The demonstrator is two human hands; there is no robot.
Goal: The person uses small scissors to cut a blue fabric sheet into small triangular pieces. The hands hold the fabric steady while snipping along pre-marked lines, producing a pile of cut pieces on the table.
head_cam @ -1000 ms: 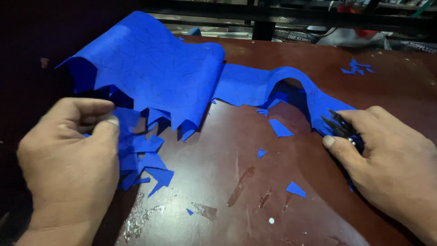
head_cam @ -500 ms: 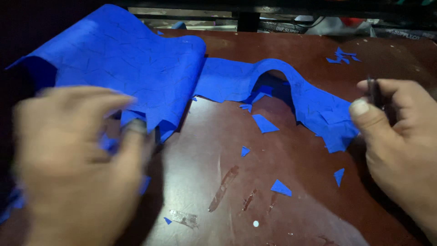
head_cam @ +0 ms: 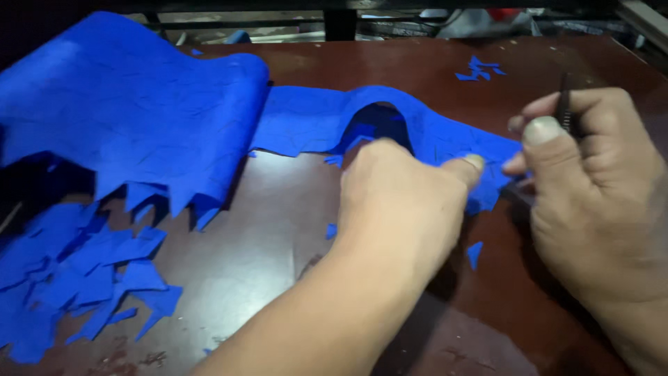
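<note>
The left hand point(head_cam: 403, 202) has crossed the table point(head_cam: 278, 230) since a second ago: then it lay on the pile of scraps point(head_cam: 76, 278) at the left, now it reaches to the right end of the blue sheet point(head_cam: 139, 118) and presses its fingers down on the strip there, thumb stretched toward the right hand. The fingers are closed down on the fabric; whether they pinch it cannot be told.

The right hand point(head_cam: 591, 188) has risen from the sheet's edge and now sits just beside the left thumb, closed around a thin dark tool point(head_cam: 565, 104) that stands up between thumb and forefinger.

The sheet still lies across the table, humped at the left and arched in the middle. One small scrap point(head_cam: 474, 252) lies between the hands, and a few more point(head_cam: 479, 68) at the far edge.
</note>
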